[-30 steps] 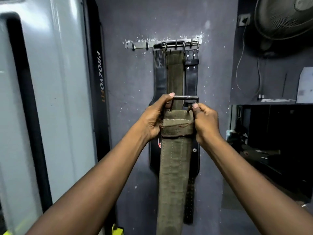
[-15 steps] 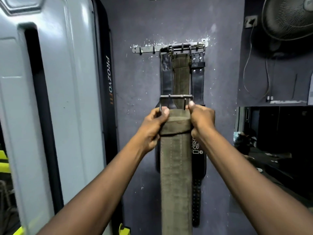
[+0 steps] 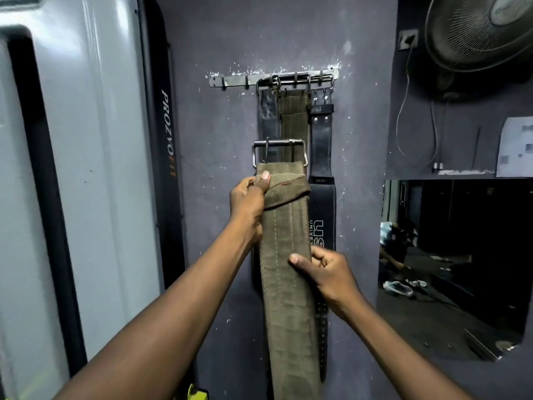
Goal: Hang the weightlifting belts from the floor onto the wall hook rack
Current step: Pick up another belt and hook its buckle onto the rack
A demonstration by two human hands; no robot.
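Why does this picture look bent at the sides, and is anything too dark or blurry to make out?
Head view: the wide lens bows the panel at left, and glare streaks it; the fan sits in shadow; the opening at right is too dim to read; the held belt, left hand, right hand and rack look sharp.

We see a metal hook rack [image 3: 274, 79] fixed high on a grey wall [image 3: 219, 168]. Three belts hang from its hooks side by side: a worn black leather belt [image 3: 269, 116] on the left, an olive canvas belt [image 3: 294, 116] in the middle, and a black belt [image 3: 321, 145] on the right.
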